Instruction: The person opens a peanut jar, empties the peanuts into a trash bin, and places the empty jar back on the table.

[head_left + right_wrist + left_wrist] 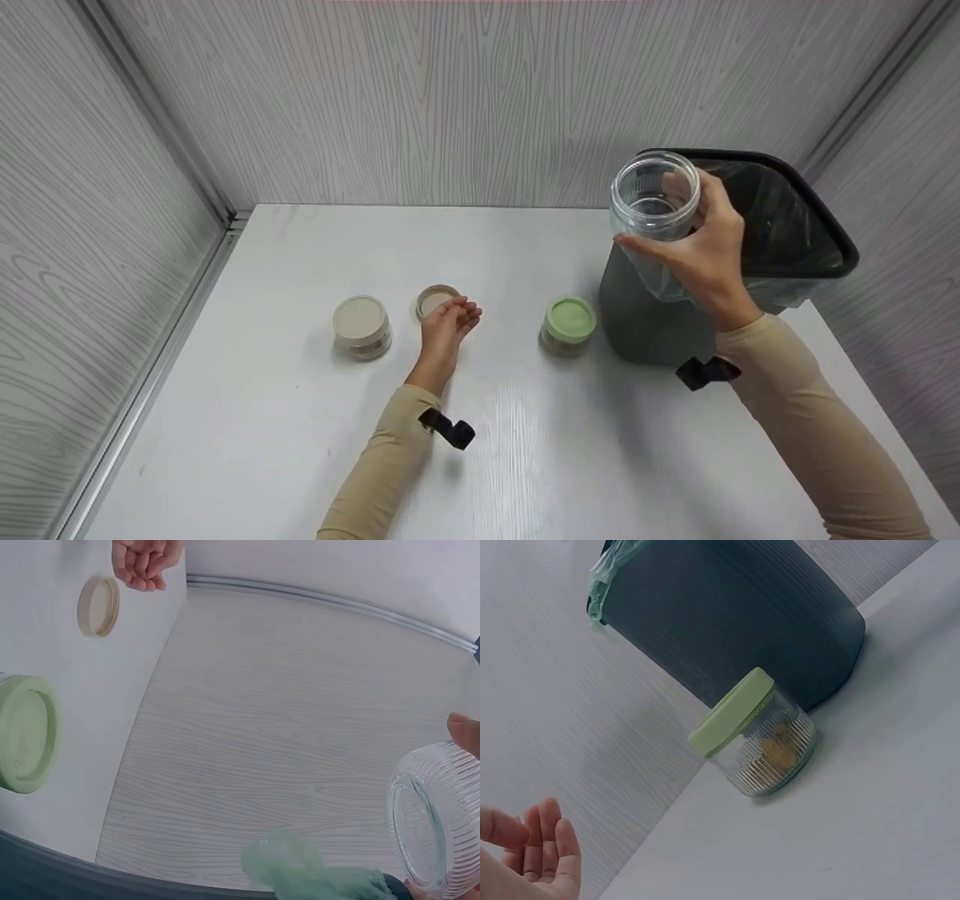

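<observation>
Now right hand (705,255) grips empty clear ribbed glass jar (655,217) above dark lined bin (817,232); left hand (446,326) relaxed, fingers loosely spread, beside loose beige round lid (431,298); green-lidded glass jar (757,735) holds brownish bits

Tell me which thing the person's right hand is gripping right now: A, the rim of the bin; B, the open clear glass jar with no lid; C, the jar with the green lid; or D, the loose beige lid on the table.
B: the right hand grips the open clear jar held up by the dark bin, while the green-lidded jar and the loose beige lid sit on the table.
</observation>
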